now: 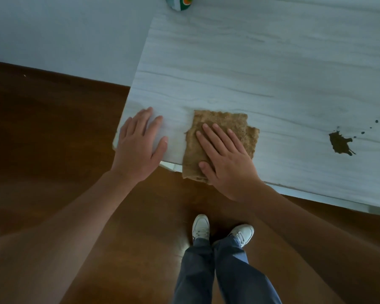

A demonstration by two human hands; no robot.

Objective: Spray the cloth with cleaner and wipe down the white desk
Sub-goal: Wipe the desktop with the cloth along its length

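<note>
I see my right hand (228, 163) pressed flat, fingers (208, 137) spread wide, on the brown cloth (228, 123) at the counter's (228, 62) near edge, its corner overhanging. My left hand (138, 145) lies flat and open at nine o'clock of it. A dark stain (340, 144) sits at three o'clock, the cleaner bottle (179, 2) at twelve.

Likely home room: polished wood floor (53, 132), plain wall (64, 29), white desk (250, 73).
</note>
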